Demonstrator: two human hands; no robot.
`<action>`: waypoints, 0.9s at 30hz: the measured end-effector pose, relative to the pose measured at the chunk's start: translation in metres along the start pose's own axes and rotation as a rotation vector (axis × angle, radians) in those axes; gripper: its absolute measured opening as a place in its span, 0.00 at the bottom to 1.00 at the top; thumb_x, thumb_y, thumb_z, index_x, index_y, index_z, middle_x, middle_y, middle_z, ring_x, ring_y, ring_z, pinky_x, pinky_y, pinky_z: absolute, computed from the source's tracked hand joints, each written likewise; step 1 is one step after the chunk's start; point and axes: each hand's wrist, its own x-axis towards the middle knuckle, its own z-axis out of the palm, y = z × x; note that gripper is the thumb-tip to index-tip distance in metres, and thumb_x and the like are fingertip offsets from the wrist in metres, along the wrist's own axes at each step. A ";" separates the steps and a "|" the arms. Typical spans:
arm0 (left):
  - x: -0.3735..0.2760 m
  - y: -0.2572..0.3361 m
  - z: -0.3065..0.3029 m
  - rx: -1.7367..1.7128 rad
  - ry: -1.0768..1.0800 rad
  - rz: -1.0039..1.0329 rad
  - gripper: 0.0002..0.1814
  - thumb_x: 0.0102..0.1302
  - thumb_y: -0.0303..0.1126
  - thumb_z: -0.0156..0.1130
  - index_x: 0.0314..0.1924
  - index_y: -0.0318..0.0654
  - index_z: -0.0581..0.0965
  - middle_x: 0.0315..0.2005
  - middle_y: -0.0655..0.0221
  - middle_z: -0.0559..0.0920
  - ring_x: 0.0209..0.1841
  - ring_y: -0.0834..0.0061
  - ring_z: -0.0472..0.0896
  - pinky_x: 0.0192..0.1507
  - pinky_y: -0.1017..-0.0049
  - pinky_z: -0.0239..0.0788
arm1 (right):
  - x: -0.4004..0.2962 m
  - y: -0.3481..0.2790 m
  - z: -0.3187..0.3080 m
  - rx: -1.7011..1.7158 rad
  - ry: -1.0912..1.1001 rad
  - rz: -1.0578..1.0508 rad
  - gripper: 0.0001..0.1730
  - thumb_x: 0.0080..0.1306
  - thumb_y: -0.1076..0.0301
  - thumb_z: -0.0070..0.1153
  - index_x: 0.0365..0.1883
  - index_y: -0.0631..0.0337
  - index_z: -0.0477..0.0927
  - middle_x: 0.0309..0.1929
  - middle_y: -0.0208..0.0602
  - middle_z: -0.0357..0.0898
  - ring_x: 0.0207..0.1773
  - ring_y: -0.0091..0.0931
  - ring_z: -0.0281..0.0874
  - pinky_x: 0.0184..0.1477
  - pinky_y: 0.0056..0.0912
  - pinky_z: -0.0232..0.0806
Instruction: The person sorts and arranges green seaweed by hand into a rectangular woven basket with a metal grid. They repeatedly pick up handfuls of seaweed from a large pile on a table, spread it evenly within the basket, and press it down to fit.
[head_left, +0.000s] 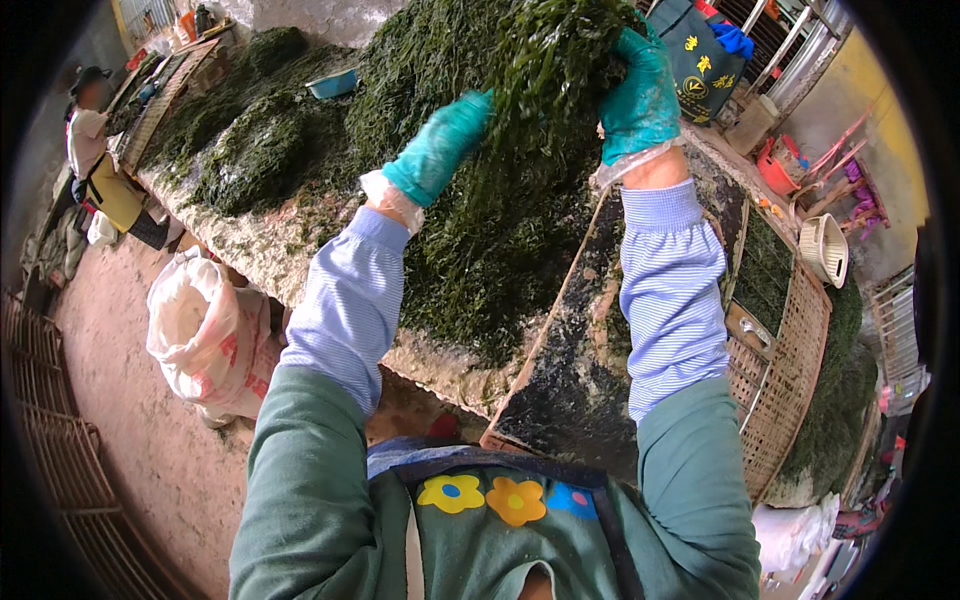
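A large heap of wet, dark green seaweed lies on a rough stone slab. My right hand, in a teal glove, grips a hanging clump of the seaweed at the top of the heap; its fingertips are partly hidden behind the fronds. At the clump's left side is my left hand, also gloved in teal and slightly blurred. Its fingertips touch or lie close to the strands, and whether they close on any cannot be told. A dark, wood-edged board lies right of the heap.
A white sack stands on the floor at the left. Smaller seaweed piles and a blue basin lie farther back. Woven bamboo trays and a cream plastic basket are at the right. Another person stands at the far left.
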 end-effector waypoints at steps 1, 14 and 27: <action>0.000 0.000 -0.001 0.211 -0.085 -0.046 0.31 0.64 0.50 0.58 0.59 0.33 0.69 0.50 0.64 0.78 0.57 0.74 0.71 0.61 0.71 0.60 | -0.002 0.004 0.002 0.076 0.050 0.015 0.17 0.54 0.76 0.51 0.44 0.62 0.80 0.39 0.31 0.80 0.39 0.22 0.75 0.43 0.25 0.68; -0.027 -0.064 -0.032 -0.045 -0.135 -0.589 0.17 0.63 0.41 0.62 0.38 0.31 0.79 0.33 0.59 0.83 0.44 0.67 0.81 0.41 0.70 0.75 | -0.103 0.119 -0.100 -0.949 -0.329 0.848 0.22 0.57 0.53 0.64 0.48 0.52 0.81 0.42 0.32 0.82 0.42 0.25 0.78 0.48 0.29 0.68; 0.054 0.085 -0.011 -0.088 0.048 -0.025 0.19 0.66 0.30 0.55 0.52 0.23 0.71 0.25 0.71 0.76 0.27 0.78 0.73 0.59 0.63 0.67 | -0.156 0.164 -0.075 -1.271 -0.041 0.030 0.15 0.55 0.65 0.57 0.43 0.49 0.80 0.48 0.37 0.78 0.45 0.39 0.78 0.47 0.39 0.72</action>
